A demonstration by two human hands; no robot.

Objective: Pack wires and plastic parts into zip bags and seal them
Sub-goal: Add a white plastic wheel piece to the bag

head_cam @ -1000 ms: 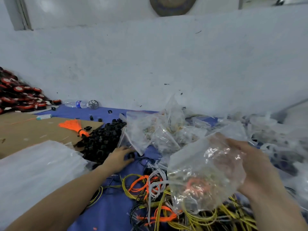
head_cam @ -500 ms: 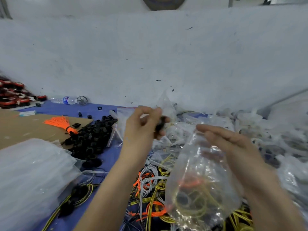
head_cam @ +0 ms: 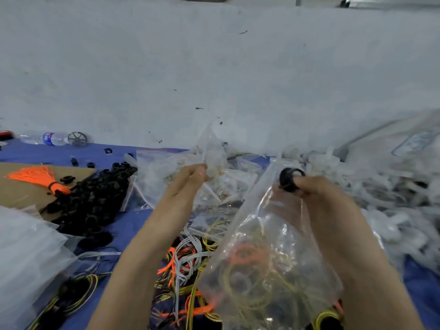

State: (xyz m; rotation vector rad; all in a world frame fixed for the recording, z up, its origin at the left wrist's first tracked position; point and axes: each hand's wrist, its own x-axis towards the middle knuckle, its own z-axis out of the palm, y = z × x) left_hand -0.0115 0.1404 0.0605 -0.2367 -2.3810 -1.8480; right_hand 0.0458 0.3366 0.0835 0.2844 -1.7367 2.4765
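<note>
Water bottle (head_cam: 51, 138) beside spoked wheel (head_cam: 77, 138)

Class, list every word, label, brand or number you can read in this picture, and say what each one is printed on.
No text here is legible.
Blue water bottle label: white marks, too blurred to read.
Blue print on the white sack, far right: too blurred to read.
The zip bag and black ring: no print visible.

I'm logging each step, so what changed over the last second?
The left hand left the black pile, lifted a black ring and passed it to the right hand, which now pinches it at the zip bag's mouth. The right hand kept holding the bag.
</note>
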